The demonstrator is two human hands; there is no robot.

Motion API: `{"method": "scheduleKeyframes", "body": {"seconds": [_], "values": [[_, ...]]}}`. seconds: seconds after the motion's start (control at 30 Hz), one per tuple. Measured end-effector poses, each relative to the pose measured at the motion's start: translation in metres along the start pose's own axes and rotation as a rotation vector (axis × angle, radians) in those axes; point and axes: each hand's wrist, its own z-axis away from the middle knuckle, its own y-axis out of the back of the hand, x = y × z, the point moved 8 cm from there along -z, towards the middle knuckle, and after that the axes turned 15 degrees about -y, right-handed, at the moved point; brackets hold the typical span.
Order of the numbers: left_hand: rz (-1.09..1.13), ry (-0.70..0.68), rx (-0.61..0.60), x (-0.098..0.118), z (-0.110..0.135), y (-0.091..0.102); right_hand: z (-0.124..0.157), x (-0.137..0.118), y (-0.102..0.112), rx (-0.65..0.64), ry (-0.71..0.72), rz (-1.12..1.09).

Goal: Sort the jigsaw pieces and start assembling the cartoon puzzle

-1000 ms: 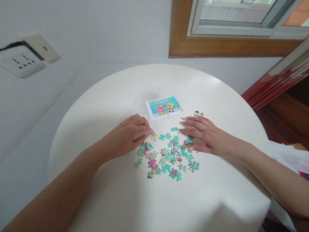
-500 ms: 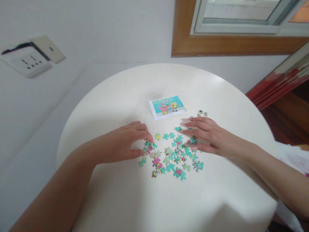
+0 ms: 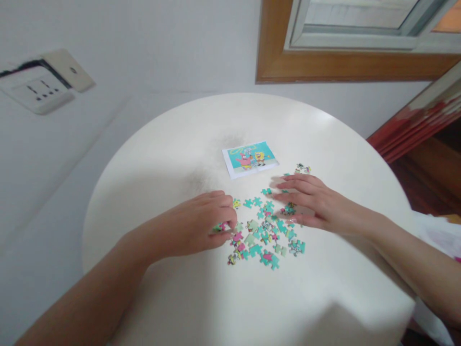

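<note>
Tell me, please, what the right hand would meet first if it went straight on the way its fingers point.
The right hand would probably first meet the small teal puzzle pieces just beyond it; its height above the table is hard to judge, so it might pass over them.

The white table (image 3: 173,298) is looking hard and smooth, and it is shining where light is landing near its far right edge. The puzzle pieces (image 3: 255,250) are looking like stiff card, flat and smooth on top. The little picture (image 3: 252,158) is looking like smooth paper. From where I am standing, the wall (image 3: 173,48) is looking dull, like plain paint, and the socket (image 3: 39,91) is looking like smooth plastic. The brown window frame (image 3: 345,67) is looking like smooth wood, and the pane (image 3: 356,13) is looking like glass. The red curtain (image 3: 403,130) is hanging in soft cloth folds. The white heap (image 3: 434,235) is looking thin, but I am not telling paper from plastic there.
</note>
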Motion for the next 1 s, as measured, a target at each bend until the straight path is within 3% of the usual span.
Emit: {"method": "scheduleKeyframes", "body": {"seconds": [0.13,0.37,0.57,0.83,1.0], "values": [[0.003,-0.024,0.01,-0.002,-0.002,0.001,0.001,0.0,-0.001,0.004,0.008,0.011],[-0.008,0.0,0.165,-0.014,-0.01,0.007,0.001,-0.002,0.0,0.002,0.011,0.012],[-0.017,-0.018,0.162,-0.017,-0.014,0.001,0.001,-0.001,0.001,0.003,0.006,0.016],[-0.069,0.016,0.183,-0.024,-0.007,0.009,0.002,-0.003,0.002,0.018,0.018,0.016],[-0.045,-0.002,0.163,-0.02,-0.01,0.001,0.002,-0.003,0.002,0.034,0.04,0.017]]}}
